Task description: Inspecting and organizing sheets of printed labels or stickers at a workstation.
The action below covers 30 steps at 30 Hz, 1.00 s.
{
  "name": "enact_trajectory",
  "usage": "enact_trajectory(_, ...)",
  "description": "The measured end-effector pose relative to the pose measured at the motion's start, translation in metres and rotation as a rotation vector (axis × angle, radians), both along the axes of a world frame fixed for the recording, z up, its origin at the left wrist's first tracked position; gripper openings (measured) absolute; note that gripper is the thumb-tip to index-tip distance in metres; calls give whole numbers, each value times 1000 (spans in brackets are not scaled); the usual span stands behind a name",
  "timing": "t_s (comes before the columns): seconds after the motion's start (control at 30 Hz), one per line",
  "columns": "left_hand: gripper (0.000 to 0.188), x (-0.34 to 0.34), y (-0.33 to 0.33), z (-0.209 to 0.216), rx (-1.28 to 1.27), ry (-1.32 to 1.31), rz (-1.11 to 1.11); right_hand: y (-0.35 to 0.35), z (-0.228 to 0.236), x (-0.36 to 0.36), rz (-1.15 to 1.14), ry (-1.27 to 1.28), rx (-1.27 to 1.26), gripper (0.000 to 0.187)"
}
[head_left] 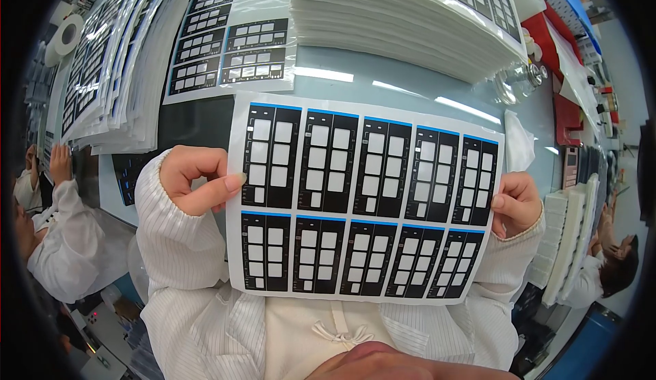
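Observation:
Between my two hands I hold up a white printed sheet (348, 215) by its side edges. Two rows of black panels with blue top strips and white squares cover it. My left hand (198, 180) pinches the left edge, its thumb on the front and its fingers partly hidden behind. At the right edge my right hand (516, 204) grips in the same way, thumb in front. The sheet is tilted toward me, above the table's near edge, and hides part of my body.
A thick stack of similar sheets (403, 32) stands at the back. Printed sheets in clear film (229, 59) lie left of it, beside another leaning stack (116, 52). A clear glass bottle (521, 83) and white tissue (519, 141) are at right. Other people sit at both sides.

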<state>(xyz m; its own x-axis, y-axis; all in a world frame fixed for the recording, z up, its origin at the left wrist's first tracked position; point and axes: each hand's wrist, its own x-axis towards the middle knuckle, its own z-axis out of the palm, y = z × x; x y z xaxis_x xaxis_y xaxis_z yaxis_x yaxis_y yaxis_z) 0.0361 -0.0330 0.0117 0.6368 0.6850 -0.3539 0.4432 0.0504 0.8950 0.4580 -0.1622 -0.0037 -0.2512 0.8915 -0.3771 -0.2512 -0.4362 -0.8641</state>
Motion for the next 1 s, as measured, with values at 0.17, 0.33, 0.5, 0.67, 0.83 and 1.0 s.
enact_trajectory(0.17,24,0,3,-5,-17,-22,-31,1,6,-2,-10,-43,-68,17)
enact_trajectory(0.33,23,-2,0,-7,12,-44,-35,2,7,-2,3,-52,-84,15)
enact_trajectory(0.5,21,-4,1,-10,-10,-59,-27,-3,2,3,9,4,-77,18)
enact_trajectory(0.67,21,-4,2,-10,6,-49,-36,-1,7,0,10,-41,-94,15)
enact_trajectory(0.83,21,-5,1,-9,25,-19,-15,0,7,1,23,-26,-111,13)
enact_trajectory(1.0,21,-3,3,-12,19,-22,-18,-1,5,2,29,-62,-91,16)
